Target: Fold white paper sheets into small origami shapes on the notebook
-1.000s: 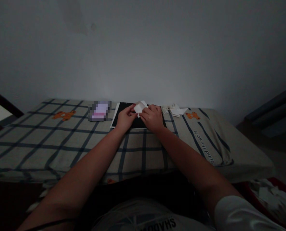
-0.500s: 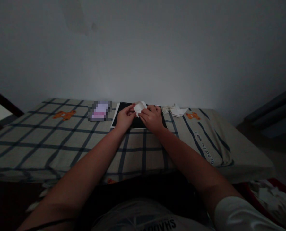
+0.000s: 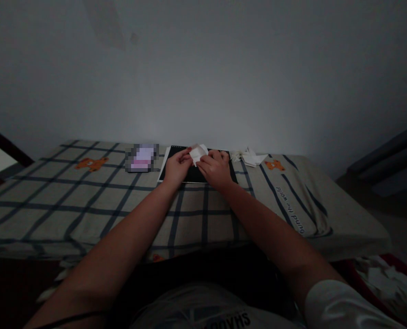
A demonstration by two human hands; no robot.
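Observation:
My left hand (image 3: 176, 167) and my right hand (image 3: 217, 169) meet over a black board (image 3: 196, 175) that lies on the checked cloth. Both pinch a small folded piece of white paper (image 3: 198, 152) between fingers and thumbs, left hand on its left edge, right hand on its lower right. The paper is held just above the board.
A checked cloth with orange bears (image 3: 90, 163) covers the table (image 3: 87, 205) against a grey wall. A blurred pink and white object (image 3: 142, 158) lies left of the board. Several folded white paper pieces (image 3: 250, 157) lie to its right. Crumpled white material (image 3: 384, 278) sits at the lower right.
The hands and the white paper have shifted only slightly; the fingers keep working the paper in the same place.

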